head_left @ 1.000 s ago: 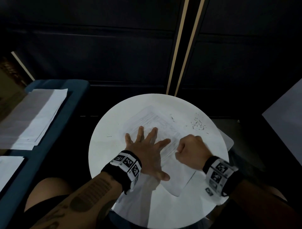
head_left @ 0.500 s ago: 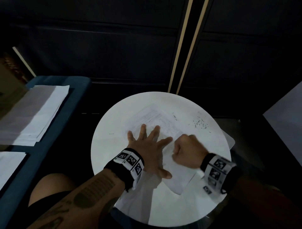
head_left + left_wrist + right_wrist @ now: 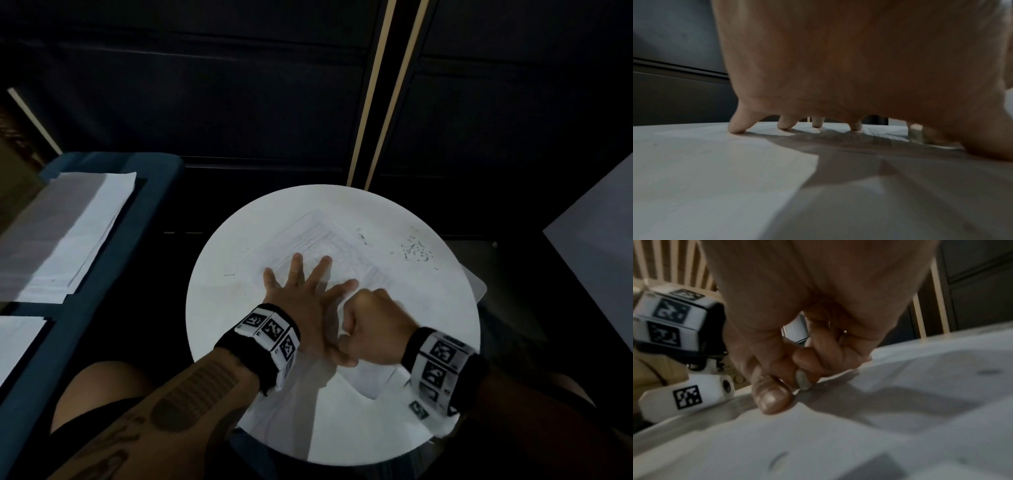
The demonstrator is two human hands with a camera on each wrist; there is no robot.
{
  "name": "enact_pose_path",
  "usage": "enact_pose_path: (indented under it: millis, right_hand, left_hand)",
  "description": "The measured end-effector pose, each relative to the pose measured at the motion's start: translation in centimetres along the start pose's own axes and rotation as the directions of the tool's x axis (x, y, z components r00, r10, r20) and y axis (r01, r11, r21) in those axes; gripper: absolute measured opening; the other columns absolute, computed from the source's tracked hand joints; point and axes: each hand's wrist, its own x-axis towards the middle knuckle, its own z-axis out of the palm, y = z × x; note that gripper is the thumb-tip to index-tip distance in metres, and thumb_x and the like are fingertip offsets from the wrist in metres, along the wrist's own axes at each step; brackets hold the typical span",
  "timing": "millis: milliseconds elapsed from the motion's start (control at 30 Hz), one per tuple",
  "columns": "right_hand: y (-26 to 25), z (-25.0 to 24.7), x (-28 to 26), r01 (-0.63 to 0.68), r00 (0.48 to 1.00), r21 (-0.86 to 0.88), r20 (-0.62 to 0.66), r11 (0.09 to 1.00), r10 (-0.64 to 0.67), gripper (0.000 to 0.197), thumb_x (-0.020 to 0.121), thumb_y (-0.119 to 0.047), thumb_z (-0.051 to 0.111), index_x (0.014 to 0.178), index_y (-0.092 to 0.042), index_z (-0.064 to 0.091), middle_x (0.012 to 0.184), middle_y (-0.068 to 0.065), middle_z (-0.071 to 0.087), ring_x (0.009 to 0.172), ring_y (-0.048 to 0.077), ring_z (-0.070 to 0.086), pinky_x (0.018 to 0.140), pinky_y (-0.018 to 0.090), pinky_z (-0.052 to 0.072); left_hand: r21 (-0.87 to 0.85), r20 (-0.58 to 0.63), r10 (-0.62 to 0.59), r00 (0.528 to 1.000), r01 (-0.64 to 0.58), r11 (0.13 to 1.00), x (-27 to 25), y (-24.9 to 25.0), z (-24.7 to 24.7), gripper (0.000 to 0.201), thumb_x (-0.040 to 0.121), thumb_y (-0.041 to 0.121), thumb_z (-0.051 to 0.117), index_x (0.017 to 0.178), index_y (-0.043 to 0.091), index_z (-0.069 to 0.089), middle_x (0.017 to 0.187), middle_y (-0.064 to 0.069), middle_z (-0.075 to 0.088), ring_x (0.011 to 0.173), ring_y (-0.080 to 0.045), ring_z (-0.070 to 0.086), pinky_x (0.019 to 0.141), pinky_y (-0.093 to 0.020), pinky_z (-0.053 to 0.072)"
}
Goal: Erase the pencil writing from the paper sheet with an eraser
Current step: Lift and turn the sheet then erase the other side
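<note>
A white paper sheet (image 3: 329, 246) with faint pencil lines lies on the round white table (image 3: 219, 308). My left hand (image 3: 308, 294) lies flat on the sheet with its fingers spread, and in the left wrist view its fingertips (image 3: 736, 128) press on the paper (image 3: 705, 162). My right hand (image 3: 373, 318) is a fist just right of the left hand, touching its thumb side. In the right wrist view the thumb and fingers pinch a small grey eraser (image 3: 803, 381) whose tip touches the paper (image 3: 900, 402).
Dark eraser crumbs (image 3: 416, 251) lie scattered at the table's far right. A blue bench (image 3: 78, 308) on the left carries stacks of white paper (image 3: 65, 240). Dark wall panels stand behind the table, and a grey surface (image 3: 603, 246) shows at the right edge.
My right hand has slid left across the sheet, from clear of the left hand to against its thumb side. The left hand has stayed flat on the paper.
</note>
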Motion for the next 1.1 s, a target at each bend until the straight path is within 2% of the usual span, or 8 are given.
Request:
enact_pose_path:
  millis: [167, 300, 433, 567, 700, 867, 1033, 1100]
  right_hand:
    - [3.8, -2.1, 2.4, -0.156, 0.977, 0.057, -0.14, 0.986, 0.162, 0.021, 0.07, -0.025, 0.078, 0.059, -0.017, 0.063, 0.066, 0.002, 0.066, 0.064, 0.016, 0.068, 0.061, 0.037, 0.062]
    - [4.1, -1.5, 2.5, -0.131, 0.979, 0.075, -0.15, 0.988, 0.141, 0.023, 0.071, -0.023, 0.079, 0.059, -0.018, 0.06, 0.069, 0.003, 0.063, 0.068, 0.017, 0.066, 0.062, 0.033, 0.059]
    - [5.6, -1.9, 2.9, -0.162, 0.971, 0.14, -0.153, 0.977, 0.183, 0.014, 0.072, -0.025, 0.076, 0.064, -0.018, 0.067, 0.079, 0.002, 0.068, 0.084, 0.014, 0.066, 0.077, 0.036, 0.061]
    - [5.5, -1.7, 2.7, -0.13, 0.973, 0.135, -0.173, 0.982, 0.152, 0.012, 0.075, -0.028, 0.073, 0.066, -0.022, 0.067, 0.085, 0.002, 0.068, 0.105, 0.018, 0.059, 0.089, 0.037, 0.057]
    - [3.5, -1.1, 1.2, -0.126, 0.971, 0.102, -0.193, 0.987, 0.144, 0.019, 0.081, -0.027, 0.07, 0.066, -0.021, 0.061, 0.087, 0.005, 0.066, 0.097, 0.021, 0.061, 0.082, 0.035, 0.056]
    - [-1.2, 1.0, -1.6, 0.057, 0.998, 0.006, -0.01, 0.998, -0.057, 0.026, 0.081, -0.031, 0.069, 0.067, -0.009, 0.068, 0.066, 0.003, 0.069, 0.072, 0.021, 0.067, 0.067, 0.034, 0.058]
    - [1.8, -0.9, 0.5, -0.082, 0.977, 0.072, -0.19, 0.994, 0.094, 0.019, 0.079, -0.022, 0.068, 0.061, -0.021, 0.063, 0.073, -0.005, 0.066, 0.096, 0.022, 0.066, 0.082, 0.035, 0.059]
    - [0.4, -0.3, 0.0, -0.03, 0.989, 0.049, -0.141, 0.998, 0.036, 0.019, 0.08, -0.021, 0.069, 0.062, -0.019, 0.064, 0.071, -0.004, 0.066, 0.088, 0.019, 0.067, 0.077, 0.032, 0.058]
  left_hand:
    - [0.006, -0.002, -0.009, 1.0, 0.009, 1.0, -0.3, 0.5, -0.3, 0.131, 0.057, 0.104, 0.055, 0.154, 0.059, -0.021, 0.169, 0.003, -0.033, 0.152, -0.049, -0.03, 0.112, -0.083, -0.006]
    - [-0.016, 0.002, -0.004, 1.0, 0.004, 1.0, -0.3, 0.3, -0.3, 0.131, 0.055, 0.105, 0.053, 0.153, 0.06, -0.021, 0.168, 0.004, -0.036, 0.151, -0.048, -0.032, 0.112, -0.083, -0.007]
    - [0.013, -0.064, 0.017, 0.998, -0.016, 1.0, -1.3, 0.4, -0.5, 0.123, 0.062, 0.106, 0.045, 0.158, 0.057, -0.014, 0.169, 0.007, -0.033, 0.154, -0.042, -0.031, 0.113, -0.081, -0.009]
    - [0.139, -0.136, 0.053, 0.989, -0.034, 0.99, -1.6, 0.0, 0.1, 0.117, 0.066, 0.109, 0.021, 0.16, 0.051, -0.016, 0.171, 0.006, -0.029, 0.155, -0.033, -0.032, 0.114, -0.075, -0.018]
    - [0.005, -0.031, 0.035, 0.999, -0.035, 0.999, -1.2, -0.2, 0.4, 0.125, 0.061, 0.109, 0.034, 0.157, 0.053, -0.023, 0.169, 0.011, -0.033, 0.156, -0.032, -0.029, 0.117, -0.076, -0.01]
    - [0.029, -0.015, 0.048, 0.999, -0.047, 0.998, -0.7, -0.9, 1.2, 0.126, 0.058, 0.108, 0.035, 0.151, 0.056, -0.032, 0.166, 0.012, -0.039, 0.154, -0.031, -0.035, 0.114, -0.08, -0.007]
    - [-0.035, 0.012, 0.03, 0.999, -0.03, 0.999, -0.9, -0.2, 0.8, 0.135, 0.052, 0.111, 0.041, 0.154, 0.056, -0.028, 0.166, 0.013, -0.038, 0.153, -0.032, -0.036, 0.111, -0.082, -0.011]
    - [-0.028, 0.017, 0.026, 1.0, -0.025, 0.999, -0.6, -0.2, 0.9, 0.136, 0.05, 0.112, 0.039, 0.153, 0.055, -0.031, 0.165, 0.012, -0.04, 0.152, -0.033, -0.038, 0.11, -0.083, -0.01]
